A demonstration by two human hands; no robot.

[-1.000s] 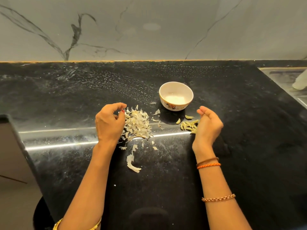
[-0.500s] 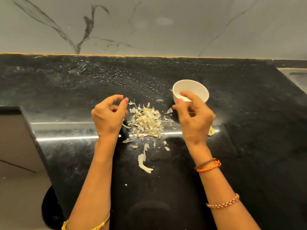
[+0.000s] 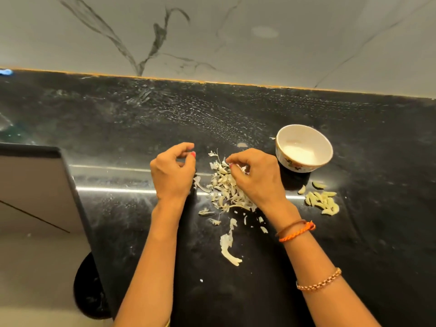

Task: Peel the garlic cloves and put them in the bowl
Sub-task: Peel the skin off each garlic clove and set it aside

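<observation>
Moved: the right hand (image 3: 256,178) has left the bowl (image 3: 304,147) and now reaches into the peels (image 3: 226,187).
Right hand: fingers curled down over the pile; what they grip, I cannot tell.
Left hand (image 3: 173,171): just left of the pile, fingers curled, thumb and forefinger nearly together, nothing seen between them.
Bowl: one, white, upright on the counter (image 3: 118,128), right of the hands.
Cloves (image 3: 322,201): one heap of about ten, peeled, on the counter below the bowl.
Peels: one main pile, several loose scraps nearer the person.
</observation>
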